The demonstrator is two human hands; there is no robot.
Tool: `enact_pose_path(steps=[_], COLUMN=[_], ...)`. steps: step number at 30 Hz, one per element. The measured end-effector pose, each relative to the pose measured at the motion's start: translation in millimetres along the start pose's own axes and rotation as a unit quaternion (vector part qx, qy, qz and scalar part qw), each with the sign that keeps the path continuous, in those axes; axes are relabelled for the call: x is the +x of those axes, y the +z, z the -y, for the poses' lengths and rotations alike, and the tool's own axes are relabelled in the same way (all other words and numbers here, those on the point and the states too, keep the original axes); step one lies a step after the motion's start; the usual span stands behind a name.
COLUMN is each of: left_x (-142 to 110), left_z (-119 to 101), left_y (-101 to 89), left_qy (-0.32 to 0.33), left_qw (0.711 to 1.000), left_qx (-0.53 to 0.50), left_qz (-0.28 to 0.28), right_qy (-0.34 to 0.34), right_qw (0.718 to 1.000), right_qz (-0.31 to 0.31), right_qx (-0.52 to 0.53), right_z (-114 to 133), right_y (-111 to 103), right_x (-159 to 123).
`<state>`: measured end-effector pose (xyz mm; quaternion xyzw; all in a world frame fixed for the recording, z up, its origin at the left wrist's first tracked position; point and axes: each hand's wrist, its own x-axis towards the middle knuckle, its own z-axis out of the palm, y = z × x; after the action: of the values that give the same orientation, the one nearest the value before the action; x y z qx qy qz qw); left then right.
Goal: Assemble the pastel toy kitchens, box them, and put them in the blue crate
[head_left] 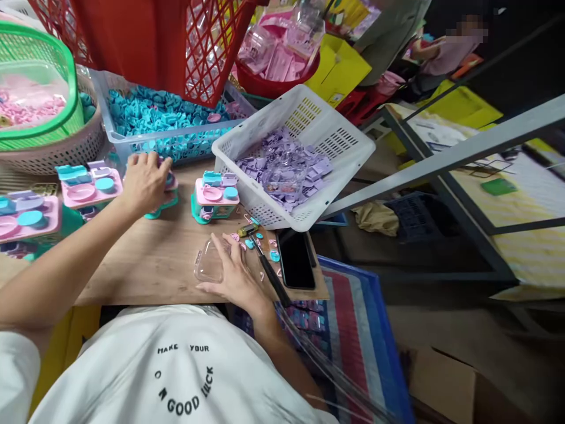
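My left hand (143,182) reaches forward and closes over a pink and teal toy set (165,197) on the wooden table (145,265). My right hand (233,274) lies flat with its fingers spread on a clear plastic cover (207,265) near the table's front edge. Another assembled pink and teal toy set (215,197) stands between the two hands. More such sets (88,185) stand at the left. Small loose pink and teal parts (260,244) lie beside my right hand.
A white basket (348,147) of purple parts tilts at the table's right. A grey crate (102,97) of teal parts, a green basket (44,65) and a red basket (207,53) stand behind. A black phone (295,259) and screwdriver (269,271) lie by my right hand. A person sits far right.
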<state>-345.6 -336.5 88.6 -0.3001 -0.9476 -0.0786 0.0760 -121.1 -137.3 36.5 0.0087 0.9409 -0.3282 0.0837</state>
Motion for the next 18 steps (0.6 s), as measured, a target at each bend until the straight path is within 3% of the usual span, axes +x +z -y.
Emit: enact_pose_path(steps=[3, 6, 10, 12, 15, 18], left_x=[1.3, 1.9, 9.4, 16.4, 23.1, 10.0], left_z=[18.3, 17.2, -8.5, -22.5, -37.3, -45.3], left_y=[-3.6, 2.1, 37.6, 59.9, 80.9, 79.4], left_qy=[-0.021, 0.025, 0.155, 0.183, 0.146, 0.062], left_qw=[0.999, 0.997, 0.969, 0.950, 0.942, 0.956], left_qx=[-0.039, -0.069, -0.188, -0.253, -0.300, -0.287], left_qz=[-0.024, -0.039, -0.040, -0.024, -0.010, -0.017], right_qy=[-0.017, -0.023, -0.027, 0.002, 0.021, -0.005], right_qw=[0.999, 0.998, 0.997, 0.997, 0.995, 0.995], right_qz=[0.034, 0.041, 0.033, 0.001, -0.043, -0.034], right_qx=[-0.022, -0.037, -0.063, -0.078, -0.089, -0.094], right_z=[-5.6, -10.8, -10.1, -7.2, -1.6, 2.4], right_y=[-12.4, -19.8, -18.3, -14.6, -9.1, -5.9], right_x=[-3.5, -5.4, -0.8, 1.4, 1.1, -1.3])
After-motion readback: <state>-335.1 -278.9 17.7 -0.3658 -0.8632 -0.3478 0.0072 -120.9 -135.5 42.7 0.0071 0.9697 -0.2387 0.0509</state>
